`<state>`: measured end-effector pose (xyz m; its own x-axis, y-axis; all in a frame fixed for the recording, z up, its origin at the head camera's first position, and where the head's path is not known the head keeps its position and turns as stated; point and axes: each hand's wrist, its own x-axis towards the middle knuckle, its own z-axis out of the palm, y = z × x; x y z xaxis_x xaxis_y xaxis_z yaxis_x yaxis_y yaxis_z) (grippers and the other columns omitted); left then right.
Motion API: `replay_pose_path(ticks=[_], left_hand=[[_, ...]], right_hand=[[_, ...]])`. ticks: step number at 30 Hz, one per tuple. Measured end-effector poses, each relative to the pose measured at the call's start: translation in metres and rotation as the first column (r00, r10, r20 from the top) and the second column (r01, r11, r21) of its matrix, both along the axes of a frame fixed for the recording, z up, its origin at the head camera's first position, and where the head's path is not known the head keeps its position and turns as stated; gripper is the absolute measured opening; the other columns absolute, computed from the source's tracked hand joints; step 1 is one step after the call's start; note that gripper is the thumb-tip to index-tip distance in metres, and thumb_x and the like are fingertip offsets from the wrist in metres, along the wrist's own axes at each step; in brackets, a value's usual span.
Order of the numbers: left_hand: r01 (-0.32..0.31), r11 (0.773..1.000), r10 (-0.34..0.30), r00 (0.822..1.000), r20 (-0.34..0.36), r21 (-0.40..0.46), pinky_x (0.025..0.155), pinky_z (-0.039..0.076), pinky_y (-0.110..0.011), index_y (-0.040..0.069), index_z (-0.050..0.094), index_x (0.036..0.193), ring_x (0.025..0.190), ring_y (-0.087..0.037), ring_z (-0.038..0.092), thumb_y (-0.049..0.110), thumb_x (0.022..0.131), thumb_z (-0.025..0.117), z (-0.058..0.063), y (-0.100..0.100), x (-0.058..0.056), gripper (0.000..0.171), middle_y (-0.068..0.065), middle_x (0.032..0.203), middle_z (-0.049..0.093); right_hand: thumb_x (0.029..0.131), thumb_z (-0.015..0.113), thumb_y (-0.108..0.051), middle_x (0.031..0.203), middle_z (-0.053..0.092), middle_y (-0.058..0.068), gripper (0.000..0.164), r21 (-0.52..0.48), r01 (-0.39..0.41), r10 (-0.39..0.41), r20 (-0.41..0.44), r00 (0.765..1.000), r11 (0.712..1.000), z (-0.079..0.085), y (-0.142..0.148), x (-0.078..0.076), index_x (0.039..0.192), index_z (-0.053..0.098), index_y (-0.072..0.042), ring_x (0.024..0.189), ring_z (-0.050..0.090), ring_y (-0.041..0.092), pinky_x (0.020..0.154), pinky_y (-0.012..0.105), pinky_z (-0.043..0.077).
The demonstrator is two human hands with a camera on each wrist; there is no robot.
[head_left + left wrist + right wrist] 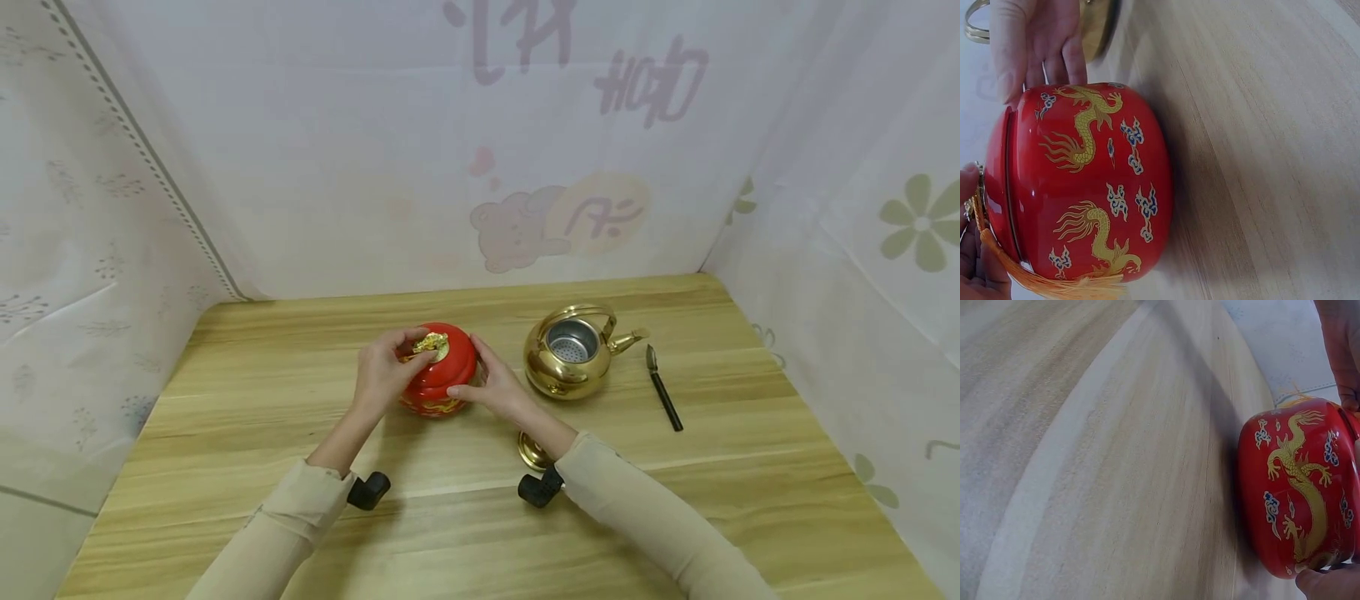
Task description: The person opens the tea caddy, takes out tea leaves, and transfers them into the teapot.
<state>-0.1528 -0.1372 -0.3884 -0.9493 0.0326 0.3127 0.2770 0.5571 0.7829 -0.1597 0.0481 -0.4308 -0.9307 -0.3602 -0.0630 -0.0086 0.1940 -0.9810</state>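
A red lidded jar with golden dragons and small blue clouds stands upright on the wooden table. My left hand pinches the gold ornamental knob on top of its red lid. The lid sits on the jar, with a thin dark seam below it in the left wrist view. From the knob an orange tassel hangs down the jar's side. My right hand holds the jar's right side, thumb toward the front and fingers farther back.
Right of the jar stands a golden teapot, lidless, with a perforated strainer inside and its handle raised. A round golden lid lies partly under my right forearm. Farther right lies a black-handled tea scoop. Printed cloth walls border the table.
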Motion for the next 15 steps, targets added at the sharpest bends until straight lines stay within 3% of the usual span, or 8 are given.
replay_pose_path(ticks=[15], left_hand=[[-0.036, 0.999, 0.035, 0.998, -0.045, -0.020, 0.072, 0.057, -0.040, -0.001, 0.071, 0.096, 0.081, -0.026, 0.068, 0.007, 0.077, 0.077, -0.0021, 0.0031, -0.0008, 0.022, -0.016, 0.094, 0.072]], right_hand=[[0.081, 0.073, -0.006, 0.155, 0.021, 0.016, 0.089, -0.037, 0.004, -0.005, -0.028, 1.000, 0.999, -0.0081, -0.0016, -0.0016, 0.150, 0.016, -0.001, 0.139, 0.027, 0.030, 0.113, 0.041, 0.028]])
